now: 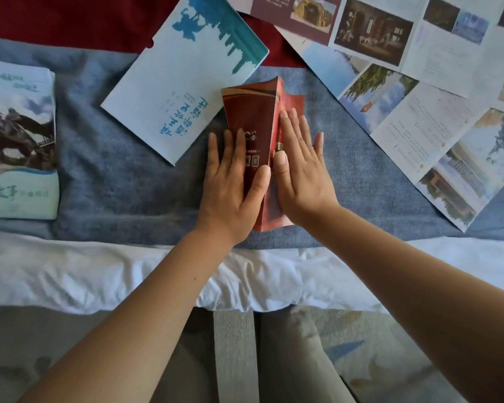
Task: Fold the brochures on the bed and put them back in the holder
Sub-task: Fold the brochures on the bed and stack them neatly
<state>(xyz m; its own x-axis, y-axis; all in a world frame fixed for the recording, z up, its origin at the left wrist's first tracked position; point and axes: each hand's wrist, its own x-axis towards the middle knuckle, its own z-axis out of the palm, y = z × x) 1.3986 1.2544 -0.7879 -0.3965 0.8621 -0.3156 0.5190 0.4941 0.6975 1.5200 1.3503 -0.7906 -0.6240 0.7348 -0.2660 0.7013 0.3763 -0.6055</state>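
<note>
Hands: we press our left hand (233, 181) and right hand (300, 167) flat on the red brochure (249, 112), fingers (296, 123) straight, thumbs nearly meeting over the crease; neither grips anything.
Brochure: it lies on the blue blanket (114, 175) of the bed (70, 271), near the edge by us, folded narrow; its far end flares up and apart, unpressed.
Holder: we take the pale folder (184, 82) just left of the brochure for it; its corner touches or slips under the red paper, and we cannot tell which.
Left to do: the open brochure (419, 106) at right lies fully spread; a folded stack (18, 135) sits well apart at left.
Risk: the soft blanket gives under our palms, so the crease may set crooked or stay weak.
Risk: if we lift off now, the flared far end may spring the panels open.
Risk: uneven layers would make a thick bundle that catches at the folder's mouth.
</note>
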